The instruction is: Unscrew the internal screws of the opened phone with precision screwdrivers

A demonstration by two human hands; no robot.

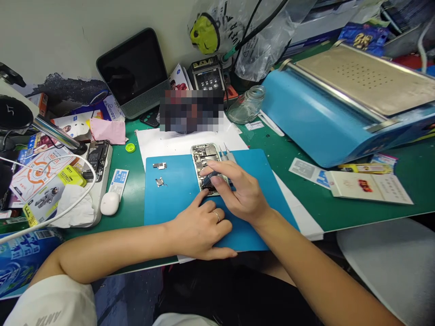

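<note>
An opened phone (203,159) with its insides showing lies on a blue mat (173,194). My right hand (238,190) is closed around a dark thin tool (208,178) whose tip rests on the phone's lower part. My left hand (199,226), a ring on one finger, lies on the mat just below the phone with its forefinger touching the phone's bottom edge. Two small loose parts (159,165) (159,182) sit on the mat to the left. Tweezers (227,153) lie beside the phone's right side.
A blue machine with a metal plate (340,104) stands at the right. A glass jar (247,105), a dark tablet-like device (134,72) and a second opened phone (97,156) are nearby. White earbud case (109,203), cable, papers and cards clutter the green table (374,199).
</note>
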